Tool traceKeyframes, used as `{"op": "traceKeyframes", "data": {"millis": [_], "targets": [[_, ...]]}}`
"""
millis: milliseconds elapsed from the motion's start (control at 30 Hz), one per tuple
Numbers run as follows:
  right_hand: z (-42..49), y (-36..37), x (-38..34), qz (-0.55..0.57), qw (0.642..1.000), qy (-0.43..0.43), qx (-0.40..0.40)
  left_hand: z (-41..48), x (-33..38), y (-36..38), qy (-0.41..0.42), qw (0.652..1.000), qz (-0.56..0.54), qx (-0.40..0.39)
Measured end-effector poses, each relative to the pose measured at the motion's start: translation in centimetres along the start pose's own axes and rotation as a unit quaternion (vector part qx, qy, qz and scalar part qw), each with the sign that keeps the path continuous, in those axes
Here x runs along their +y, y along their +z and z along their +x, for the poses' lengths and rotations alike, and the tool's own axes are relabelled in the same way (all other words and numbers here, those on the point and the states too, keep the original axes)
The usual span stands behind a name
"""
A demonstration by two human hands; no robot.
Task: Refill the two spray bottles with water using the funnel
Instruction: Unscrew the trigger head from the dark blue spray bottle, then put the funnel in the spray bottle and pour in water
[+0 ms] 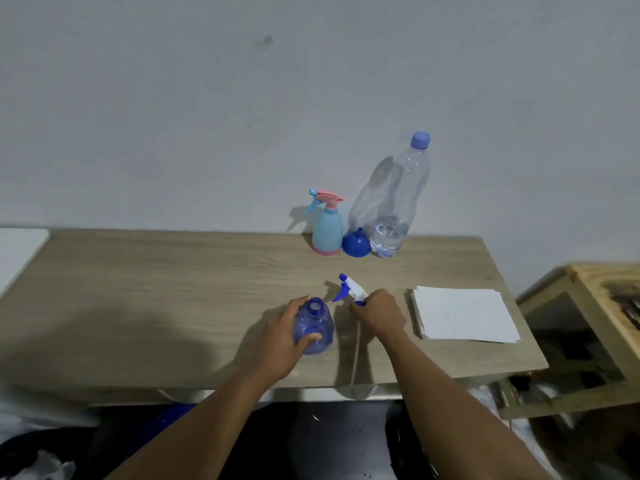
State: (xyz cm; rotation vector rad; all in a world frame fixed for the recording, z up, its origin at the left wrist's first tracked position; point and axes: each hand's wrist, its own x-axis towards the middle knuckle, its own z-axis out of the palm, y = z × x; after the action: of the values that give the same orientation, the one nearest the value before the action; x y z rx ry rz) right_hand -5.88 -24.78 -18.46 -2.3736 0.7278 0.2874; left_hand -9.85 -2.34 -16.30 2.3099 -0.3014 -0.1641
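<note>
The left hand point(277, 344) grips the open blue bottle point(314, 329) while the right hand point(377, 311) pinches its sprayer point(351, 289) (just unscrewed, I judge); the funnel point(356, 243) comes next.

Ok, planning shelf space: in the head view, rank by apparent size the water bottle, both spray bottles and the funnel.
Clear plastic water bottle
then light blue spray bottle and open translucent blue spray bottle, nearer the camera: too alike to rank
smallest, dark blue funnel
</note>
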Motion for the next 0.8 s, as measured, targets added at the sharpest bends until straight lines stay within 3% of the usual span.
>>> {"op": "traceKeyframes", "data": {"millis": [400, 600, 700, 800], "targets": [[1.3, 2.3, -0.9, -0.072, 0.997, -0.025, 0.005, 0.2, 0.2, 0.0, -0.009, 1.000, -0.012, -0.002], [1.8, 1.0, -0.6, 0.066, 0.995, -0.037, 0.058, 0.1, 0.3, -0.1, -0.002, 1.000, -0.024, 0.005], [4.3, 0.1, -1.7, 0.195, 0.975, -0.076, 0.080, 0.3, 0.0, 0.2, -0.001, 0.999, -0.032, 0.009], [7.3, -0.5, -3.4, 0.251, 0.957, -0.122, 0.078, 0.6, -0.7, 0.9, -0.021, 0.998, -0.060, 0.000]]}}
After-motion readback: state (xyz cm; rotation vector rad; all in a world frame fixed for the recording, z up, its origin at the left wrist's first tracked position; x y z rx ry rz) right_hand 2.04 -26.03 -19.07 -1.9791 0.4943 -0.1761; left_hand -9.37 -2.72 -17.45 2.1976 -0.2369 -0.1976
